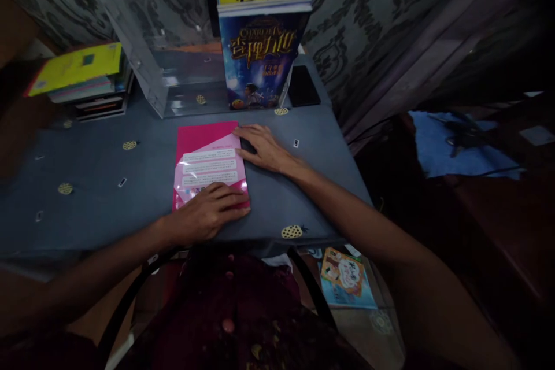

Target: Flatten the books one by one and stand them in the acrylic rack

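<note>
A pink book [208, 141] lies on the grey-blue tablecloth in front of me, with white text panels on its pale pink cover. My left hand [212, 208] rests on the near part of the cover, its fingers stretched across toward the right edge. At the upper right corner of the book, my right hand [264, 147] touches the edge with its fingers extended and slightly apart. Beyond the book, a dark blue book [260, 63] with gold lettering stands upright in a clear acrylic holder [151, 78].
A stack of books [93, 78] with a yellow one on top sits at the back left. Behind the standing book lies a black phone-like slab [303, 87]. More books [347, 277] are below the table's front edge. A blue cloth [459, 144] with dark items is at right.
</note>
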The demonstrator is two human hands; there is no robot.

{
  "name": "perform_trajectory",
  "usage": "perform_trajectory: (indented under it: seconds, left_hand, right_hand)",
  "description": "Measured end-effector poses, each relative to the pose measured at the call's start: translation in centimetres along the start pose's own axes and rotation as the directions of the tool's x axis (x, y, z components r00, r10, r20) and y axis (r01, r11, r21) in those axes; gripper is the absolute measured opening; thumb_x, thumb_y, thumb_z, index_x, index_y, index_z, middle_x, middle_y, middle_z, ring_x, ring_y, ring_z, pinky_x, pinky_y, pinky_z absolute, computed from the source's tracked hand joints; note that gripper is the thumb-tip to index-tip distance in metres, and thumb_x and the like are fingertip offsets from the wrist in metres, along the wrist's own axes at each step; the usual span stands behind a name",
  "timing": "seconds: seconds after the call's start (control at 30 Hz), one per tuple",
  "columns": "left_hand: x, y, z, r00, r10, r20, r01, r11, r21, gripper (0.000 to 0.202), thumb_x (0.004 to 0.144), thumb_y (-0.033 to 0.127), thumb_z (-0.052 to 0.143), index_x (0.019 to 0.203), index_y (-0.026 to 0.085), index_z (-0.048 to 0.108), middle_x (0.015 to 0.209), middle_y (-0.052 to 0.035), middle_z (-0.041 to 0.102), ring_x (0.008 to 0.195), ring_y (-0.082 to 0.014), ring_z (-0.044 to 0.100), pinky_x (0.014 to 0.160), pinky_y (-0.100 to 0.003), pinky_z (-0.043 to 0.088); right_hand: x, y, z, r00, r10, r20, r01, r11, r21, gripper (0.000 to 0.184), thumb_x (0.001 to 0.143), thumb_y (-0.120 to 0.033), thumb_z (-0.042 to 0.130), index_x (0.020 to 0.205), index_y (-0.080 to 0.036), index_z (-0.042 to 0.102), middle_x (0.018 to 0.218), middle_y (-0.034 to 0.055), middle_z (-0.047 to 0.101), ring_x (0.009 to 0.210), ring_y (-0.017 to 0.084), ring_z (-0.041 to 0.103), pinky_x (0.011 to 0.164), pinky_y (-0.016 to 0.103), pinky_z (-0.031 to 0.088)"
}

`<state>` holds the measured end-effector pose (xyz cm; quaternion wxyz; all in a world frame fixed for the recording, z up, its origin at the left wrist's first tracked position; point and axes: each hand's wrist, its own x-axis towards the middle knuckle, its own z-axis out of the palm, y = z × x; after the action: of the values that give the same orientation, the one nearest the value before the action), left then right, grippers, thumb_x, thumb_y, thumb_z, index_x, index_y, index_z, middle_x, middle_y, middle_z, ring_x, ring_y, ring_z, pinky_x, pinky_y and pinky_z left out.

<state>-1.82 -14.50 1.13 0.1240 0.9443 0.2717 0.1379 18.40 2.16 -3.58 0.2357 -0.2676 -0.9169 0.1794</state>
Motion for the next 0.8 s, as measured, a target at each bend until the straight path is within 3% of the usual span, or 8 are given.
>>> perform_trajectory:
  seconds: [0.13, 0.23, 0.37, 0.47, 0.57, 0.67, 0.8]
  left_hand:
    - [0.1, 0.1, -0.2, 1.000, -0.021, -0.023, 0.020, 0.999, -0.050, 0.046, 0.094, 0.005, 0.046, 0.133, 0.024, 0.062, 0.135, -0.0101, 0.067, 0.126, -0.0237, 0.059, 0.105, -0.046, 0.049]
    - [-0.3, -0.9, -0.6, 0.996, -0.041, -0.084, 0.035, 0.997, -0.072, 0.039, 0.097, 0.007, 0.045, 0.128, 0.021, 0.065, 0.132, -0.0102, 0.069, 0.123, -0.0221, 0.062, 0.105, -0.040, 0.051]
    - [-1.9, -5.8, -1.6, 0.967, -0.187, -0.176, 0.196, 0.980, 0.037, 0.035, 0.101, 0.015, 0.044, 0.128, 0.017, 0.065, 0.131, -0.0126, 0.069, 0.122, -0.0231, 0.064, 0.105, -0.041, 0.053]
    - [-3.5, -10.8, -2.7, 0.884, -0.374, -0.281, 0.413, 0.906, 0.094, 0.036, 0.101, 0.021, 0.044, 0.131, 0.017, 0.065, 0.130, -0.0142, 0.068, 0.121, -0.0255, 0.065, 0.104, -0.048, 0.053]
    - [-4.6, -14.6, -3.5, 0.843, -0.442, -0.307, 0.476, 0.879, 0.040, 0.036, 0.101, 0.023, 0.044, 0.129, 0.017, 0.066, 0.131, -0.0128, 0.069, 0.121, -0.0239, 0.065, 0.104, -0.045, 0.053]
    - [-4.9, -16.3, -3.6, 0.837, -0.448, -0.314, 0.467, 0.884, -0.014, 0.035, 0.101, 0.024, 0.045, 0.125, 0.015, 0.069, 0.126, -0.0126, 0.072, 0.117, -0.0231, 0.067, 0.103, -0.042, 0.053]
    - [-5.0, -16.3, -3.1, 0.820, -0.464, -0.336, 0.481, 0.876, -0.039, 0.034, 0.099, 0.021, 0.048, 0.124, 0.016, 0.070, 0.125, -0.0116, 0.072, 0.117, -0.0222, 0.067, 0.103, -0.041, 0.052]
  right_hand:
    - [-0.2, -0.3, 0.0, 1.000, -0.009, -0.004, 0.009, 0.998, -0.055, 0.046, 0.099, -0.042, 0.052, 0.138, -0.019, 0.060, 0.145, 0.0151, 0.060, 0.136, 0.033, 0.050, 0.111, 0.055, 0.039]
    - [-0.3, -0.4, 0.0, 1.000, -0.025, 0.000, 0.025, 0.997, -0.075, 0.045, 0.099, -0.039, 0.053, 0.136, -0.016, 0.061, 0.145, 0.0170, 0.060, 0.136, 0.033, 0.051, 0.110, 0.056, 0.041]
    - [-0.4, -0.4, -0.1, 1.000, -0.029, 0.008, 0.030, 0.995, -0.092, 0.045, 0.099, -0.040, 0.052, 0.136, -0.016, 0.061, 0.144, 0.0180, 0.060, 0.135, 0.034, 0.052, 0.109, 0.058, 0.042]
    - [-0.4, -0.5, -0.3, 0.999, -0.029, 0.016, 0.030, 0.993, -0.118, 0.045, 0.099, -0.039, 0.051, 0.137, -0.015, 0.061, 0.144, 0.0180, 0.061, 0.136, 0.034, 0.052, 0.108, 0.058, 0.043]
    - [0.1, -1.0, -0.5, 0.998, -0.047, 0.038, 0.052, 0.985, -0.165, 0.044, 0.098, -0.037, 0.053, 0.135, -0.016, 0.063, 0.142, 0.0175, 0.062, 0.136, 0.036, 0.051, 0.109, 0.061, 0.041]
    - [1.9, -2.5, -0.2, 0.988, -0.111, 0.110, 0.130, 0.975, -0.181, 0.041, 0.098, -0.034, 0.053, 0.133, -0.015, 0.064, 0.141, 0.0174, 0.063, 0.136, 0.035, 0.051, 0.111, 0.061, 0.039]
    - [5.6, -5.7, 1.8, 0.942, -0.236, 0.239, 0.272, 0.953, -0.134, 0.039, 0.100, -0.031, 0.053, 0.134, -0.014, 0.062, 0.140, 0.0166, 0.064, 0.134, 0.032, 0.054, 0.112, 0.054, 0.041]
